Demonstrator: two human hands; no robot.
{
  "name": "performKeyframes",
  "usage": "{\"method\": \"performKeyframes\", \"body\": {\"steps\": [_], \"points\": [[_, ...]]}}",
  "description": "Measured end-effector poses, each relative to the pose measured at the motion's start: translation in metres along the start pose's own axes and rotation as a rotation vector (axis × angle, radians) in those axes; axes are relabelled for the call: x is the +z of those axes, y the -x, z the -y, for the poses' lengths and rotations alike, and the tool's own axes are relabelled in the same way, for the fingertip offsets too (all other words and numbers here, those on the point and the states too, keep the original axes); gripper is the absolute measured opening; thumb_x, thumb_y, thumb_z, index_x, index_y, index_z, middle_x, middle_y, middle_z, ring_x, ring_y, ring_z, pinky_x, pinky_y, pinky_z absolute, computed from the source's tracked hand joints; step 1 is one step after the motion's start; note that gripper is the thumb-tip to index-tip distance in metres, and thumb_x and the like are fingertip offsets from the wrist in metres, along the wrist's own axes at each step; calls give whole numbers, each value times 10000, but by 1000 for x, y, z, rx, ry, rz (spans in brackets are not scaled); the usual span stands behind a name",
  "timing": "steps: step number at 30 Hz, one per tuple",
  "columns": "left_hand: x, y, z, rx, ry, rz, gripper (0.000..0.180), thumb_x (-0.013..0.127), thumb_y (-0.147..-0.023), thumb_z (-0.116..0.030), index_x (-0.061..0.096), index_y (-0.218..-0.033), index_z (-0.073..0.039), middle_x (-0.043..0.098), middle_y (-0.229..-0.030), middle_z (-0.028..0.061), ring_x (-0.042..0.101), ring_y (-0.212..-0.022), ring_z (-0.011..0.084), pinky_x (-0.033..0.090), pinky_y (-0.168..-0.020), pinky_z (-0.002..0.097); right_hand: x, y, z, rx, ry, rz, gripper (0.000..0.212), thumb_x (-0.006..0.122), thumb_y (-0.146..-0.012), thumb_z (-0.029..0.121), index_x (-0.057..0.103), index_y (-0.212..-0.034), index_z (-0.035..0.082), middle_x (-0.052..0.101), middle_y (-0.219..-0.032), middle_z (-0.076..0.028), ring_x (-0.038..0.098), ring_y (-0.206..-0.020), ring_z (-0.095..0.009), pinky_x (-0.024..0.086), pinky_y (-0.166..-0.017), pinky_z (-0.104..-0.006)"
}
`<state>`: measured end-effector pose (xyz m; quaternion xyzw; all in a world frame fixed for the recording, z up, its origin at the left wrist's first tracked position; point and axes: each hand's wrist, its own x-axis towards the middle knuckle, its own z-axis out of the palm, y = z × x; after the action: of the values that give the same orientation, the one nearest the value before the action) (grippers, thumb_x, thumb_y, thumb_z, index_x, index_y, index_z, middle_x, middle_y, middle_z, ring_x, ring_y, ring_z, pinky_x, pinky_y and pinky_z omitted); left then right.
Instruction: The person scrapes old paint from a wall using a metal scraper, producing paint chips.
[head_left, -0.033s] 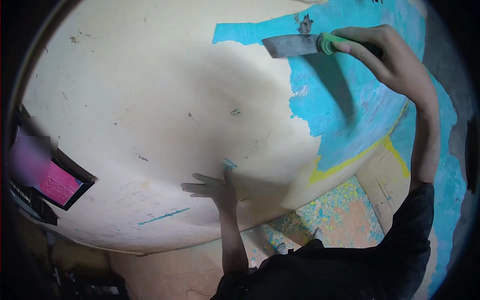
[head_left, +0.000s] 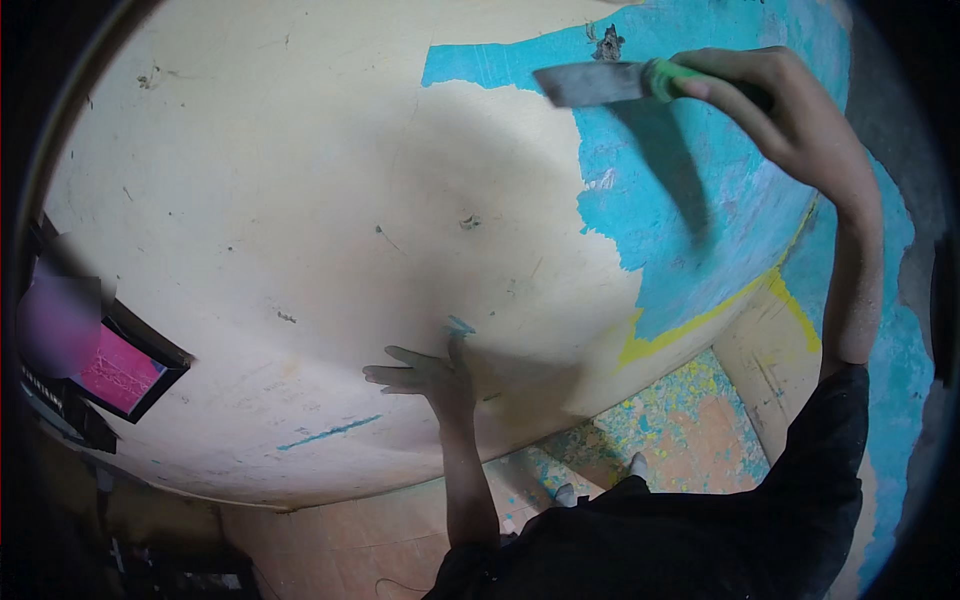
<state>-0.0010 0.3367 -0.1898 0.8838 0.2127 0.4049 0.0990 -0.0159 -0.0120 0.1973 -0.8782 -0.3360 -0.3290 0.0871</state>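
From here I see the right hand (head_left: 800, 125) closed around one green-handled scraper (head_left: 600, 84), its single blade over the ragged left edge of the blue paint (head_left: 690, 280) on the wall (head_left: 300, 180). The left hand (head_left: 425, 378), fingers spread, grips nothing, nearer the wall's lower edge. Two feet (head_left: 638, 464) stand below, beside uncountable flakes (head_left: 690, 395) on the floor (head_left: 340, 545).

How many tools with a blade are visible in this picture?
1: the green-handled scraper, at upper right, by the blue paint. More may hide in the dark lower left.
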Motion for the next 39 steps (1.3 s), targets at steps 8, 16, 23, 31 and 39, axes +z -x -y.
{"method": "performKeyframes", "body": {"steps": [8,16,23,31,39], "points": [[-4,-3,-8,-73,116,58,1114,514,-924,-618,-82,-1461,155,-203,-1398,531,-156,-1308,714,125,-997,801,0,4,2,29,70,20,351,590,-981,232,652,-1177,-53,711,-917,-175,665,-781,-212,523,-749,-333],[1,-1,-5,6,37,-13,1110,524,-924,-610,-75,-1461,155,-195,-1393,537,-131,-1307,722,153,-974,811,12,0,8,57,-62,84,326,587,-980,218,658,-1151,-51,708,-920,-186,676,-794,-213,513,-746,-318],[1,-2,-6,-5,35,-17,1117,524,-922,-611,-93,-1464,145,-185,-1402,530,-139,-1308,719,145,-984,806,13,3,-8,-24,-51,54,328,583,-981,226,665,-1148,-44,712,-923,-177,665,-775,-220,507,-741,-321],[-3,0,-4,-47,125,32,1113,521,-926,-603,-130,-1469,119,-263,-1414,483,-209,-1321,674,76,-985,810,-5,8,-14,16,46,59,341,593,-981,243,668,-1141,-50,702,-876,-174,635,-726,-170,504,-689,-312],[1,-2,-2,26,-2,-69,1123,527,-914,-621,-75,-1464,152,-160,-1395,545,-92,-1309,730,165,-960,821,2,5,-16,-7,17,94,344,606,-972,254,681,-1140,-37,712,-883,-178,621,-693,-165,502,-664,-320]]}}
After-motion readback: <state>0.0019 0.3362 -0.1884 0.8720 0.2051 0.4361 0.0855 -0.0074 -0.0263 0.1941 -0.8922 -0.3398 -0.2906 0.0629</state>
